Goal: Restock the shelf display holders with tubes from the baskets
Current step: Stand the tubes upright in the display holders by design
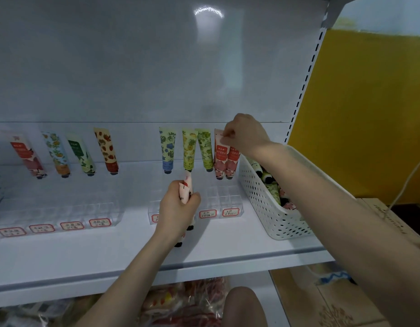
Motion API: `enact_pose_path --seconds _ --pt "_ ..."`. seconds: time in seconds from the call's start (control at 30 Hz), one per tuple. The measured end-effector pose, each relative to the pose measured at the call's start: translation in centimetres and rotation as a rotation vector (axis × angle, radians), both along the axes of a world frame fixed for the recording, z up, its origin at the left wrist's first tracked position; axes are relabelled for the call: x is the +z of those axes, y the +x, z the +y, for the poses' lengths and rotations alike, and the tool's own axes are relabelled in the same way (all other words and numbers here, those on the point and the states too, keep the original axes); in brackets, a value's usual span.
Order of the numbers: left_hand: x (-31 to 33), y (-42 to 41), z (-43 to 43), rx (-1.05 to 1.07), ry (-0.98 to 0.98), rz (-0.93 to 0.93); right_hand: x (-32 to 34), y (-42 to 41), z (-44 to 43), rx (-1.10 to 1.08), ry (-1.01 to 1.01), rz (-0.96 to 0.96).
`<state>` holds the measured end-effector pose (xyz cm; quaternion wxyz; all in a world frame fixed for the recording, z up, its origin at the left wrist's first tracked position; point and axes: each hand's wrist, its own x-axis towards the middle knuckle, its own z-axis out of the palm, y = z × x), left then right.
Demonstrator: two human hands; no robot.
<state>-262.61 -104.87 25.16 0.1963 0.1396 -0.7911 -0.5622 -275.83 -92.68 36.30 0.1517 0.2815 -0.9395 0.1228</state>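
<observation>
Left hand (pixel 178 208): my fingers curl round spare pink tubes (pixel 186 190), caps down, in front of the clear holder (pixel 230 201). My right hand (pixel 245 135) pinches the top of a standing tube (pixel 220 156) in its back row, beside the white basket (pixel 258 197).

Handwritten labels (pixel 230 212) on the holders (pixel 231 199) and print on the tubes (pixel 220 156) are too blurred to read.

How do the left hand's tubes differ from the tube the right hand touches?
The left hand grips several pink tubes in a bundle, in front of the right holder; the right hand pinches the top of one pink tube. The bundle is outside the holder; the single tube stands cap-down in its back row. Both show pink print and dark caps.
</observation>
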Motion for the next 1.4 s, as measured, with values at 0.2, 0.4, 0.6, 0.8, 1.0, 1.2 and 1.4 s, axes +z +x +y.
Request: enact_pose_path --seconds 0.2,0.4,0.6,0.8,1.0,1.2,1.4 --pt "-0.2 -0.1 0.3 -0.003 -0.018 -0.005 -0.4 0.1 -0.5 -0.010 0.035 0.029" --pt "-0.2 -0.3 0.0 0.000 -0.004 -0.002 -0.1 -0.1 0.4 -0.019 0.015 -0.012" --pt "0.0 -0.4 0.1 -0.007 -0.006 0.001 -0.3 0.0 -0.1 -0.001 -0.024 -0.021" --pt "0.0 -0.4 0.2 -0.004 -0.008 -0.002 -0.4 -0.2 0.0 0.007 -0.036 -0.010" --pt "-0.1 -0.4 0.2 -0.005 -0.018 0.001 -1.0 -0.3 0.9 0.056 -0.143 -0.018" --pt "-0.2 -0.3 0.3 0.001 -0.028 -0.007 0.0 0.4 3.9 -0.101 -0.161 -0.130" --pt "0.1 -0.1 0.4 -0.002 -0.024 0.005 -0.8 0.1 3.3 -0.130 -0.155 -0.245"
